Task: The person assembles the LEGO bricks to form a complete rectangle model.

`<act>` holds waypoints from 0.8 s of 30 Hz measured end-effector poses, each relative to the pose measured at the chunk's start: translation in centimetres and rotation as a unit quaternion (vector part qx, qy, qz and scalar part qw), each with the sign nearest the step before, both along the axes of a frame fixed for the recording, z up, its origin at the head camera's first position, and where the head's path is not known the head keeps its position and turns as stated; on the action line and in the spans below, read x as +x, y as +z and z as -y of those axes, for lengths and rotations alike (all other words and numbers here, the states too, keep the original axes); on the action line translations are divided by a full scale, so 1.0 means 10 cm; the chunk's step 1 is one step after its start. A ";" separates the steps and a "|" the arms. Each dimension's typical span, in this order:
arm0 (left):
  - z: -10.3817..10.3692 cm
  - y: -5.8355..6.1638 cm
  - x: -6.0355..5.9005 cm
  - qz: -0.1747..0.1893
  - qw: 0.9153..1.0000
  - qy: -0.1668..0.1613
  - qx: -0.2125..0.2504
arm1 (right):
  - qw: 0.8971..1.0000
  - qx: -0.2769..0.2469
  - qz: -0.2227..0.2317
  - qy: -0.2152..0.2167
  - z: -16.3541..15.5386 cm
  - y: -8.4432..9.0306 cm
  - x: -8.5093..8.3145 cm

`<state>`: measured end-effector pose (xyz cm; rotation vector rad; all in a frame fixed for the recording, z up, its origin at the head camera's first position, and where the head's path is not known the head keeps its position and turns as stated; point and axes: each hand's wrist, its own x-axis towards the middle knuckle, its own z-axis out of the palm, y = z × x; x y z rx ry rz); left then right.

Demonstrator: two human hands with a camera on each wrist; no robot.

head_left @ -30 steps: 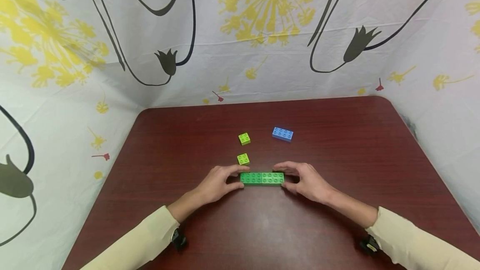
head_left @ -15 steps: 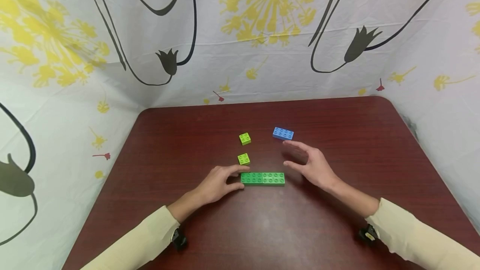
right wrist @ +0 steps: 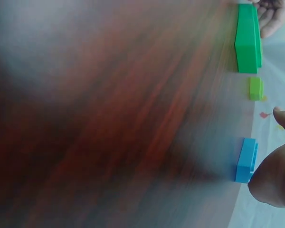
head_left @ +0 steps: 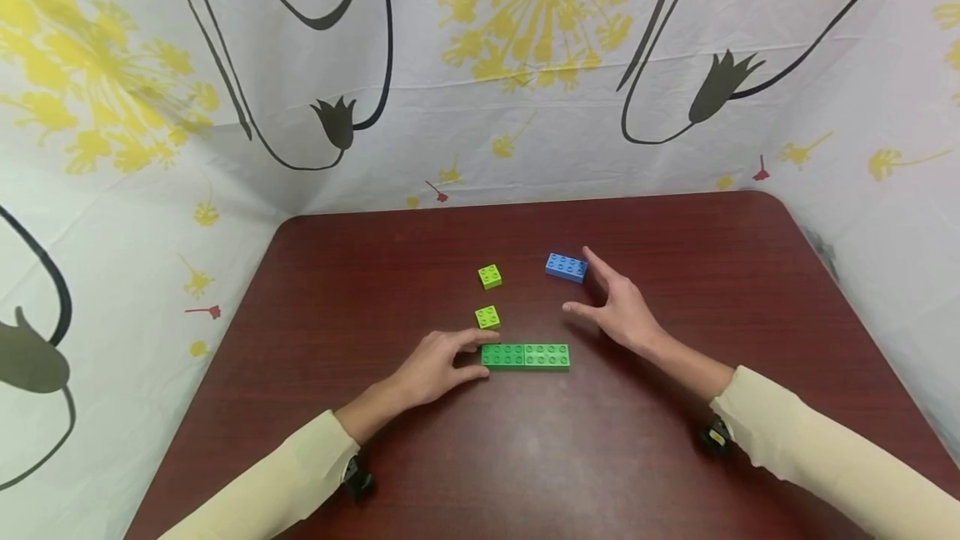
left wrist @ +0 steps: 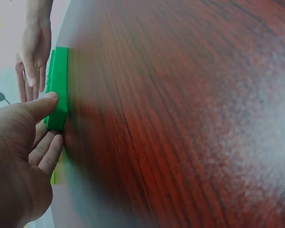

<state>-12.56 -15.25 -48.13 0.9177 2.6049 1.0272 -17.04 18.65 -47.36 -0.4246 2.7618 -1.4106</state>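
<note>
**A:** What is your left hand [head_left: 435, 369] doing?

**B:** Your left hand rests on the table [head_left: 375, 273] at the left end of the long green brick row [head_left: 525, 356]. The thumb and fingers of its grip pinch that end; the left wrist view shows the thumb [left wrist: 40, 105] lying on the brick's near edge and the fingers curled round behind it. The row lies flat, running from 9 o'clock to 3 o'clock in front of you.

**A:** And just past that hand?

**B:** At 12 o'clock from the row's left end sits a small lime brick [head_left: 487, 317], near the row but apart from it. A second lime brick [head_left: 490, 276] lies farther out on the same line, apart from the first.

**A:** Where is the blue brick?

**B:** The blue brick [head_left: 566, 267] lies flat on the table toward 1 o'clock from the green row, well beyond its right end. In the right wrist view it shows side-on [right wrist: 247, 160].

**A:** Your right hand?

**B:** Your right hand [head_left: 618, 307] is off the green row, between it and the blue brick. Its grip is released: fingers straight and spread, holding nothing. The forefinger tip reaches just beside the blue brick's right end; I cannot tell whether it touches.
</note>
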 end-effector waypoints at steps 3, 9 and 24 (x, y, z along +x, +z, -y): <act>0.00 0.00 0.00 0.001 1.000 -0.001 -0.002 | 1.000 -0.005 0.005 -0.004 0.02 -0.03 -0.09; 0.00 -0.01 0.00 -0.001 1.000 -0.003 -0.004 | 1.000 -0.021 0.020 -0.011 0.06 -0.07 -0.21; 0.00 0.02 0.00 0.002 1.000 0.001 -0.012 | 0.998 -0.045 0.022 -0.045 0.09 -0.17 -0.35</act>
